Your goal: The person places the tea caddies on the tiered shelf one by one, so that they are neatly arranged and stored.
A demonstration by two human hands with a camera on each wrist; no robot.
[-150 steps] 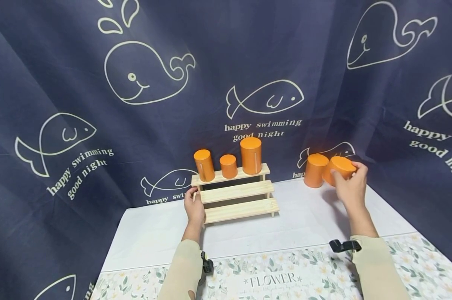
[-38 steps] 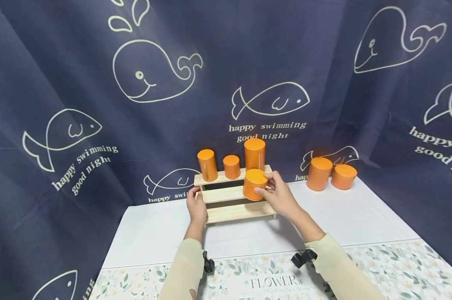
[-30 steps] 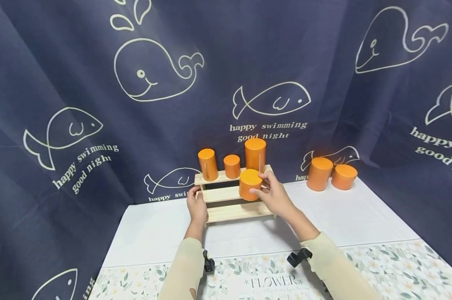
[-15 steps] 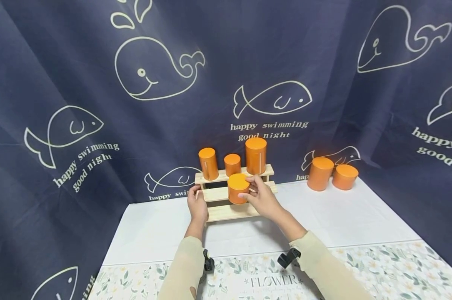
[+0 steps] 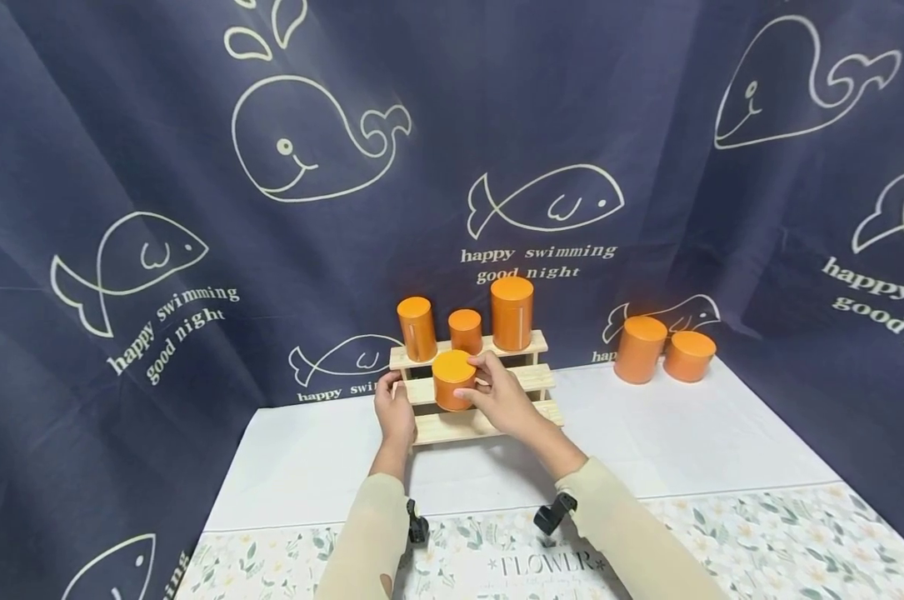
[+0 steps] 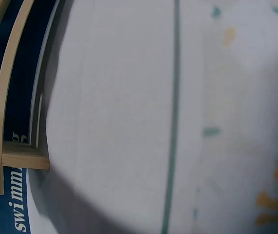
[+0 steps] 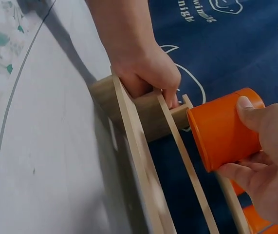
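Observation:
A three-step wooden rack (image 5: 496, 387) stands at the back of the white table. Three orange tins stand on its top step: a slim one (image 5: 417, 328), a short one (image 5: 465, 331) and a tall one (image 5: 511, 312). My right hand (image 5: 500, 396) grips a fourth orange tin (image 5: 452, 379) at the left part of the middle step; the right wrist view shows that tin (image 7: 224, 129) held by thumb and fingers just over the slats. My left hand (image 5: 394, 410) grips the rack's left end post (image 7: 143, 114).
Two more orange tins, a taller one (image 5: 638, 349) and a shorter one (image 5: 689, 356), stand at the back right of the white table (image 5: 691, 442). A navy whale-print cloth (image 5: 197, 208) hangs behind and at both sides. A floral cloth (image 5: 796, 533) covers the near edge.
My right hand has carried an orange tin from the back right over to the rack, then slid it leftward along the middle step. The left hand has stayed on the rack's left end.

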